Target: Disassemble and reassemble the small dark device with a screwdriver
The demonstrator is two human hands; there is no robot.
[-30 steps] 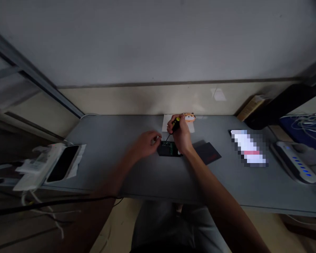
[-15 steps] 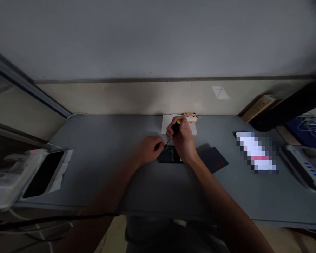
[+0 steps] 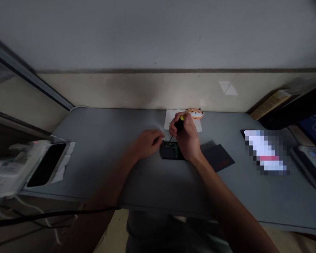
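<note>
My right hand [image 3: 187, 137] grips a small screwdriver [image 3: 178, 125] with a black and yellow handle, its thin tip pointing down at the far left corner of a small black device [image 3: 171, 151] with an exposed green circuit board. My left hand [image 3: 148, 142] rests on the grey table [image 3: 100, 147] with its fingertips against the device's left edge. A dark flat cover [image 3: 218, 157] with a red mark lies just right of my right wrist.
A white sheet of paper [image 3: 171, 117] and a small orange animal figure [image 3: 196, 113] lie by the wall. A phone on a white stand [image 3: 46, 163] sits at the left edge. A blurred item [image 3: 265, 154] and a power strip [image 3: 309, 160] are at the right.
The view shifted slightly, so everything sits a little to the right and higher in the picture. My left hand moved in from beside the device to touch its left edge. The screwdriver stays on the device.
</note>
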